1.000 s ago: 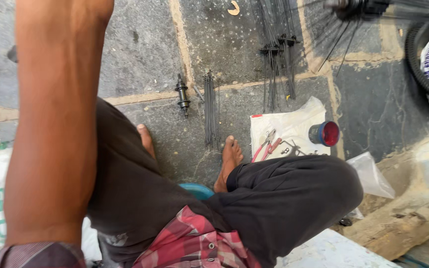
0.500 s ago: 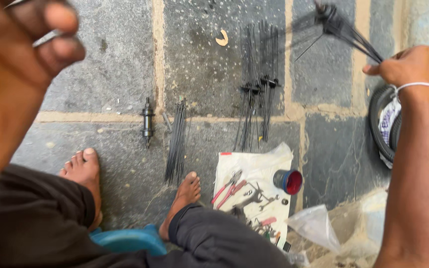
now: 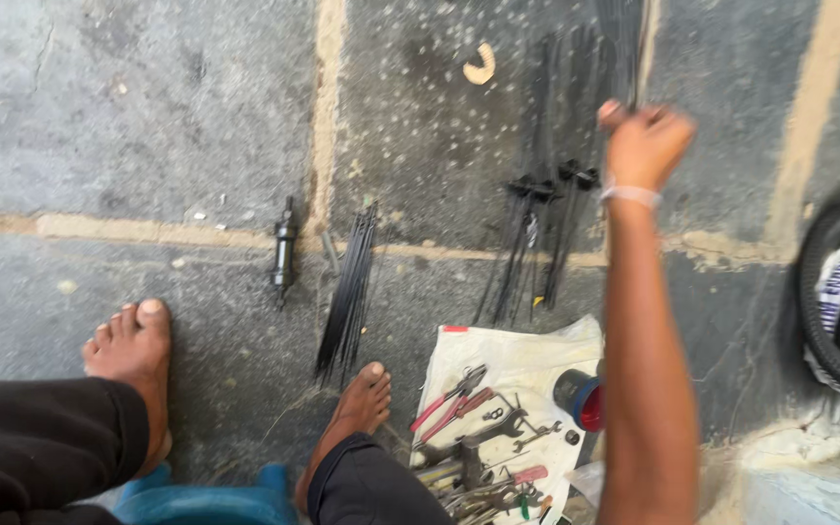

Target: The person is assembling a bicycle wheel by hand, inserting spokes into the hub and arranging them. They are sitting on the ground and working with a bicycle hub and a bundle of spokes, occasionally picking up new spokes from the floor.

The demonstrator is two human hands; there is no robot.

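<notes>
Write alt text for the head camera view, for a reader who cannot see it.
A person's right hand reaches out over a stone floor, gripping a bunch of thin black spokes. More spoke bundles, a black hub and a white sack strewn with hand tools lie near two bare feet; the left hand is out of view.

A white sack (image 3: 522, 374) lies flat on the stone floor, spread under the tools. Well to its right, a curved white label with dark print (image 3: 833, 292) sits inside the black tyre (image 3: 814, 321).
</notes>
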